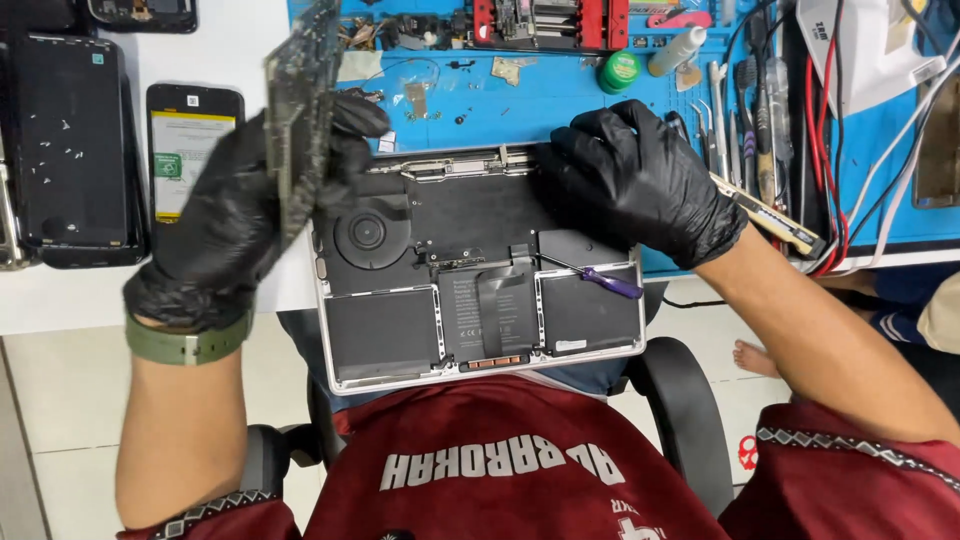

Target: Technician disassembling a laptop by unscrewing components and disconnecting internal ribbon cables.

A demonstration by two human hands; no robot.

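Standing on edge, circuit board (300,110) in left hand (230,220), long axis vertical.

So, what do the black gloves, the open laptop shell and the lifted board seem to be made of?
Black gloves on the left hand and right hand: probably nitrile or latex, thin, wrinkled, slightly glossy. Silver open laptop shell: likely aluminium, a matte pale grey rim. Dark flat circuit board: seemingly rigid laminate with tiny parts, blurred.

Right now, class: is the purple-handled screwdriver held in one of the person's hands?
No: the purple-handled screwdriver lies loose on the opened laptop, while the left hand holds a circuit board and the right hand rests on the laptop.
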